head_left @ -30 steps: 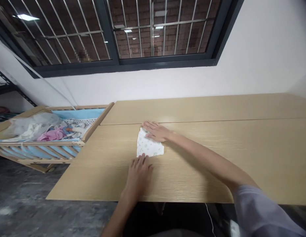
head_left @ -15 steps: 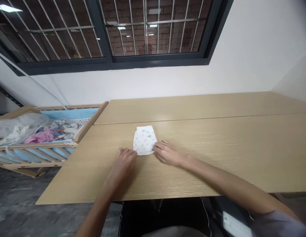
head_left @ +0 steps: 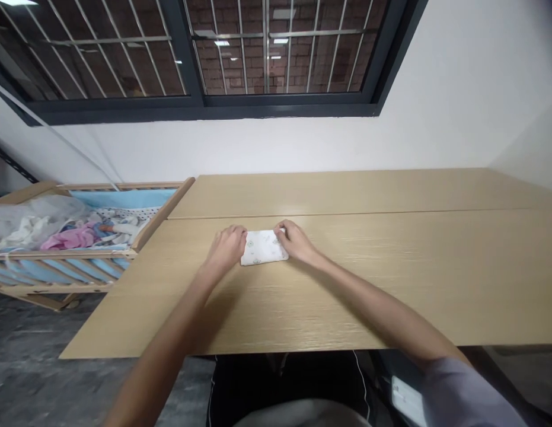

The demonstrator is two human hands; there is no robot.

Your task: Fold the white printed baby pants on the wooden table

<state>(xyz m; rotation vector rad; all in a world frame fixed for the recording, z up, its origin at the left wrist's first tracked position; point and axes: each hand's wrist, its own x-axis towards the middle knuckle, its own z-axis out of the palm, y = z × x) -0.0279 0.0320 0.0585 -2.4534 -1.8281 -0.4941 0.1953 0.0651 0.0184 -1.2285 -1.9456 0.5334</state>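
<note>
A small white cloth [head_left: 263,247] with a faint printed pattern lies folded into a short rectangle on the light wooden table [head_left: 391,279]. My left hand [head_left: 227,245] grips its left end with curled fingers. My right hand [head_left: 293,242] holds the right end the same way, fingers bent over the far edge. Both hands rest on the tabletop with the cloth between them.
A wooden crib [head_left: 80,237] stands at the table's left end, holding a heap of clothes [head_left: 66,228] in pink, white and blue. A white wall and a barred window [head_left: 204,53] lie behind. The table's near edge runs just below my forearms.
The cloth has been folded from its near edge upward and is now about half as tall. Both hands moved from the near corners to the far edge.
</note>
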